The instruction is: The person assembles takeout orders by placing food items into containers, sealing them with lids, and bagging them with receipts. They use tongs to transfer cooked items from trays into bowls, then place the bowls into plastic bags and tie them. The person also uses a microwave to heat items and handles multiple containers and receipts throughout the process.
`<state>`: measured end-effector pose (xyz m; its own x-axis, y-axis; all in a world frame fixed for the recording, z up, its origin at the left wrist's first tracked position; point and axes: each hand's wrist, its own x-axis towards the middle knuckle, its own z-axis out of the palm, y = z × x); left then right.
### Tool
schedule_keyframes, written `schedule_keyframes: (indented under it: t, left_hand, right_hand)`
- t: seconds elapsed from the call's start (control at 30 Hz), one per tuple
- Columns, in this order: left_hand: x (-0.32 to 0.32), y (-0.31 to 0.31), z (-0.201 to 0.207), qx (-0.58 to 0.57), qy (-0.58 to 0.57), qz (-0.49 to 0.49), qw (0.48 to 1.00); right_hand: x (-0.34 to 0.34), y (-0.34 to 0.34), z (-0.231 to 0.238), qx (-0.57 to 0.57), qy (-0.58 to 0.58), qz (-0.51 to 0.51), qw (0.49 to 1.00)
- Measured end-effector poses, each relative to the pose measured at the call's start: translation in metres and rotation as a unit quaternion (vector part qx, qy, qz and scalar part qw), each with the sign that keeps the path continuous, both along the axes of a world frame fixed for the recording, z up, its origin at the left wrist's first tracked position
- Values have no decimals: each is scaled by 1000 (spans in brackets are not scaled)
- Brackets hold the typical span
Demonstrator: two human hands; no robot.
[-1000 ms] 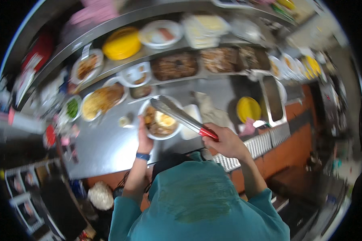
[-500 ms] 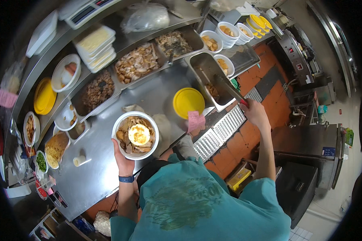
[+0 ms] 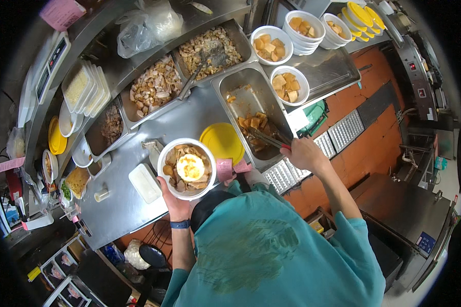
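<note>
My left hand (image 3: 176, 200) grips the side of a round white bowl (image 3: 206, 190), its thumb along the rim. Sliced meat and a fried egg (image 3: 190, 167) with a browned yellow middle fill the bowl, held above the counter. My right hand (image 3: 306, 154) is closed around the red handle of metal tongs (image 3: 265, 137). The tongs' far end reaches into a deep steel pan (image 3: 223, 89), among orange-brown chunks (image 3: 254, 123) in sauce. Between bowl and pan lies a yellow round lid (image 3: 222, 140), with a pink slip (image 3: 224, 169) at its near edge.
Steel pans of chopped meat (image 3: 156, 87) line the counter's back. White bowls of chunks (image 3: 291, 86) stand right of the deep pan. A white rectangular thing (image 3: 145, 183) lies left of my bowl. A shelf (image 3: 105, 61) overhangs the far left. Orange floor tiles (image 3: 376, 120) show at right.
My right hand has brought the tongs down into the deep pan's chunks. The bowl stays in my left hand, now nearer the yellow lid. The whole view has turned and shifted.
</note>
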<state>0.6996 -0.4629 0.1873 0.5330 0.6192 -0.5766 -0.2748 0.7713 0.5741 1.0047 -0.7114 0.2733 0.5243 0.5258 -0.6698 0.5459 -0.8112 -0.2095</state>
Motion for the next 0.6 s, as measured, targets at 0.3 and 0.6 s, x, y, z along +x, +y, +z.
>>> schedule_keyframes:
  t: [0.3, 0.6]
  left_hand:
    - [35, -26, -7, 2, -30, 2, 1000]
    - [54, -39, -5, -40, -2, 34, 999]
  right_hand:
    - [13, -3, -53, 98, -3, -59, 993]
    - [22, -39, -7, 152, 151, -217, 952]
